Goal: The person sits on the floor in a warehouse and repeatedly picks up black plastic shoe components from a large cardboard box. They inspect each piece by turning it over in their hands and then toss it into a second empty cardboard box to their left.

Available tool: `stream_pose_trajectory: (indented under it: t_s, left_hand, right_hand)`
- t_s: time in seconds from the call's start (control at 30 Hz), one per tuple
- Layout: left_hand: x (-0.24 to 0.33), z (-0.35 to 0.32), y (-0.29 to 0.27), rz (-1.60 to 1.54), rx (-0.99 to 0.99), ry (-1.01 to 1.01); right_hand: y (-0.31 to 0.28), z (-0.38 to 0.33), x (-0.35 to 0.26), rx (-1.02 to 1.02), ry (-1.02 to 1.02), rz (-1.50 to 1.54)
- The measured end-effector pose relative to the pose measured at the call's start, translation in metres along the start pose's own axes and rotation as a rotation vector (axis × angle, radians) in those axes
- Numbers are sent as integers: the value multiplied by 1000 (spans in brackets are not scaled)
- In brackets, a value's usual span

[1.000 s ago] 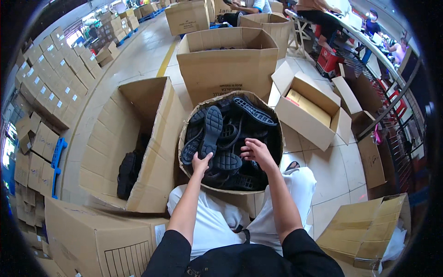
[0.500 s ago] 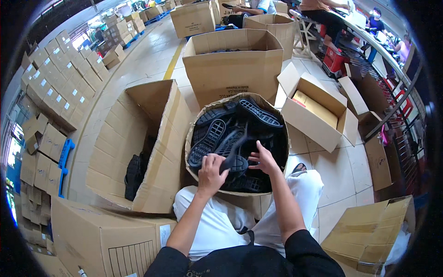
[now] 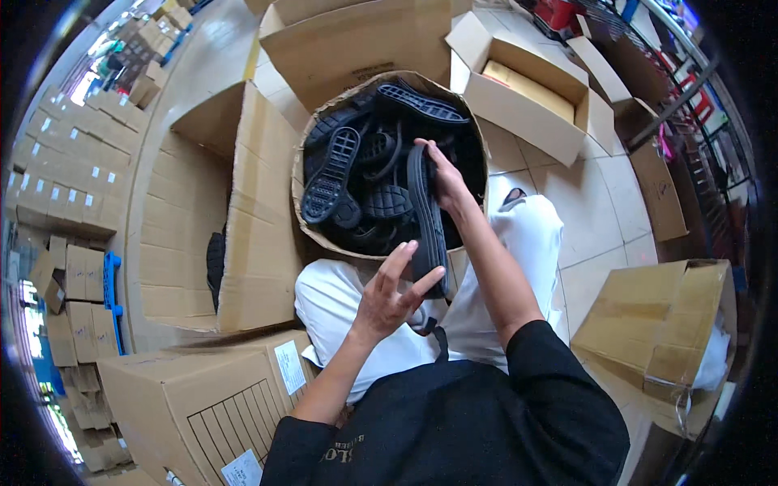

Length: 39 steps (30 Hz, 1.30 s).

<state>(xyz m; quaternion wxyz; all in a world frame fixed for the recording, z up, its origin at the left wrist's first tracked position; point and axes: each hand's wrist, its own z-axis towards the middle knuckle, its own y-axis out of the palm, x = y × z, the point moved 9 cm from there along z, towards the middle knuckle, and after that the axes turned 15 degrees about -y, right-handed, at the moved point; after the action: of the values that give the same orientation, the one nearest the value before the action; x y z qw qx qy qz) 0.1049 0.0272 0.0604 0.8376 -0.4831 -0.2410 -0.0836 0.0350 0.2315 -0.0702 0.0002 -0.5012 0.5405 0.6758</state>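
Note:
A black shoe sole [image 3: 427, 219] is held up lengthwise between my two hands, over the near rim of the round cardboard container [image 3: 303, 219]. My right hand [image 3: 446, 185] grips its far end, the thumb near the tip. At the near end, the thumb and fingers of my left hand [image 3: 391, 298] press against the sole's side. Inside the container lies a jumble of black soles, among them one with a gridded tread [image 3: 331, 174] at the left and another [image 3: 423, 105] along the far rim.
A tall open carton [image 3: 263, 219] stands left, with a dark sole [image 3: 215, 269] in it. Beyond the container is a large carton [image 3: 356, 44]. An open box [image 3: 527, 97] sits far right, closed cartons [image 3: 219, 397] near left, a worn carton [image 3: 648, 332] near right.
The sole has come up out of the container toward me, and my right hand has closed on its far end. My left hand has shifted to its near end. The view has tipped downward.

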Motion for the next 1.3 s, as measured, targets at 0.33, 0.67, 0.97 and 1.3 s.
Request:
stream_pose_trajectory:
  t_s: [0.33,0.67,0.97,1.3]
  left_hand:
    - [29,6,7,-62,37,155]
    - [-79,40,-78,-630,507,-547]
    - [-133,26,-98,-961,565,-781]
    - [-133,-15,-223,-707,1154,-475]
  right_hand:
    - [24,-10,12,-176,120,149]
    - [7,-26,41,-92,387,-170]
    - [15,-25,34,-153,415,-213]
    - [-12,-1,12,3,231,-242]
